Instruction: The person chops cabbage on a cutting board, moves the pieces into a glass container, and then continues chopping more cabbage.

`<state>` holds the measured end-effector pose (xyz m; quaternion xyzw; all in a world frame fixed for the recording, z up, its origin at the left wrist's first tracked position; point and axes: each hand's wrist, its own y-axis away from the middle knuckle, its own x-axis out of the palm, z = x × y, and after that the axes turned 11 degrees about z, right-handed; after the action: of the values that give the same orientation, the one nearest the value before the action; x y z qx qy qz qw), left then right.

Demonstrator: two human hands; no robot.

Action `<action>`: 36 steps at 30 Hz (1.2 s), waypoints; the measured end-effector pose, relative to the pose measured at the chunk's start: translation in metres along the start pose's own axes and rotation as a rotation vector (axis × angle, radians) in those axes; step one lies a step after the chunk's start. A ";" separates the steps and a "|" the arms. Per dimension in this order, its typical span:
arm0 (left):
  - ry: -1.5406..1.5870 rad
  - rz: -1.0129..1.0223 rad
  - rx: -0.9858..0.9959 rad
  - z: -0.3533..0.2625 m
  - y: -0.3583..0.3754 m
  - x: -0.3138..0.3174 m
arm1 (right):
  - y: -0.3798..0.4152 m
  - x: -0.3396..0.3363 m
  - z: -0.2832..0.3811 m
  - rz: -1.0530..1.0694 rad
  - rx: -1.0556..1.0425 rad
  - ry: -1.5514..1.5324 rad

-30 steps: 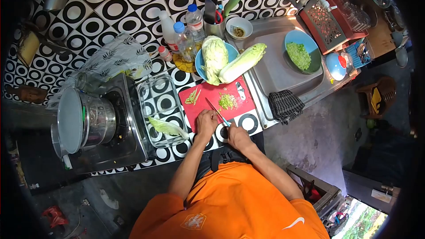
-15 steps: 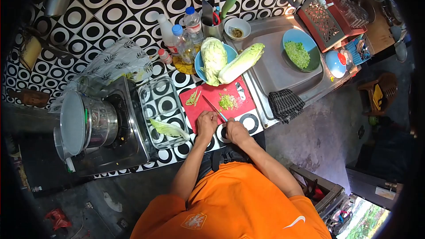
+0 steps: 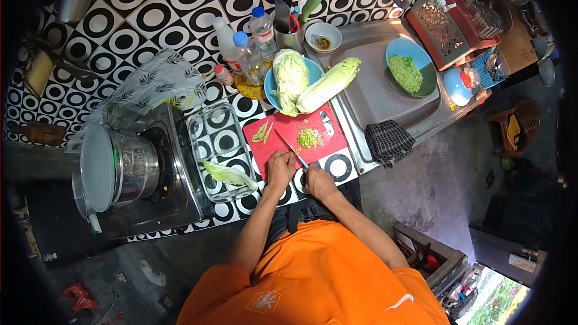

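My right hand is wrapped round the handle of a knife, whose blade points up and left over the red cutting board. Beside the blade, my left hand rests closed on the board's lower edge; what its fingers hold, if anything, is hidden. Chopped green pieces lie in a pile right of the blade, and a few green strips lie to its left. Behind the board, two cabbages, one upright and one slanting, rest on a blue bowl.
A glass dish with a cabbage leaf is left of the board, beside a stove with a pot. To the right are a sink, a bowl of shredded greens and a dark cloth. Bottles stand behind.
My right hand and the knife handle have shifted slightly left, closer to my left hand. The rest looks nearly the same.
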<state>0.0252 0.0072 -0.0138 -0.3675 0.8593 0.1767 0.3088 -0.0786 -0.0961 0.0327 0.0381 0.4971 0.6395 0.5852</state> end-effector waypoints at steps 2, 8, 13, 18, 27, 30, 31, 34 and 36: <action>-0.017 -0.013 0.018 0.004 -0.001 0.000 | -0.002 0.000 0.000 -0.055 -0.035 -0.009; 0.050 0.017 -0.078 -0.008 -0.002 -0.009 | 0.006 -0.018 0.009 -0.006 -0.012 -0.016; 0.056 0.013 -0.081 -0.007 -0.004 -0.013 | 0.019 -0.024 0.010 0.073 0.042 -0.007; 0.040 0.053 -0.075 -0.004 -0.009 -0.013 | 0.016 0.001 0.000 0.005 0.053 -0.018; 0.054 0.065 -0.076 -0.005 -0.008 -0.012 | 0.001 -0.009 0.011 -0.029 0.015 -0.021; 0.071 0.054 -0.074 -0.004 -0.008 -0.009 | -0.001 -0.010 0.008 -0.054 -0.017 -0.031; 0.077 0.045 -0.070 -0.002 -0.008 -0.007 | 0.000 -0.012 0.007 -0.026 -0.019 -0.017; 0.062 0.023 -0.062 0.002 -0.007 -0.003 | 0.009 -0.016 0.006 0.038 -0.021 0.019; 0.066 0.012 -0.063 0.004 -0.007 -0.002 | 0.016 -0.016 0.007 0.053 -0.026 0.032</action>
<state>0.0331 0.0059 -0.0158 -0.3774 0.8652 0.1934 0.2677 -0.0806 -0.1022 0.0557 0.0337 0.4969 0.6618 0.5604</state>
